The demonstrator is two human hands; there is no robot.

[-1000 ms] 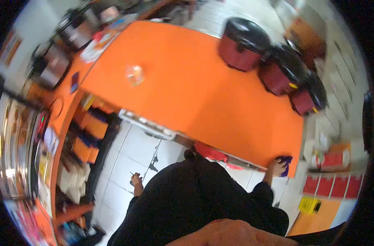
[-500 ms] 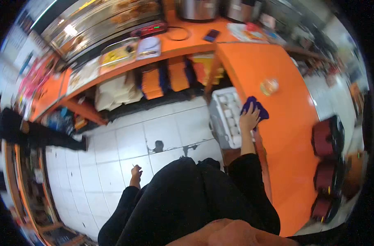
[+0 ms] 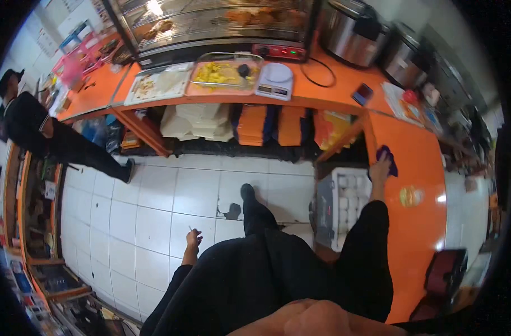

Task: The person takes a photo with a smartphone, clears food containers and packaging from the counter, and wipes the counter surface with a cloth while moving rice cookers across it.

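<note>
My right hand presses a dark purple cloth onto the orange counter, near its inner edge. Close to that hand, a small glass jar stands on the same surface. Down over the floor tiles hangs my left hand, its fingers closed around a thin, whitish stick-like thing whose kind I cannot make out. Beneath my right arm sits a grey-white crate holding white, rounded items in rows.
On the back counter are a food tray, a kitchen scale, a phone, a glass food warmer and large steel pots. A person in black stands at left. Dark red chairs border the counter.
I have stepped forward, closer to the back counter. My right hand and the cloth have moved along the orange counter toward its far end, past the jar. My left hand still hangs low.
</note>
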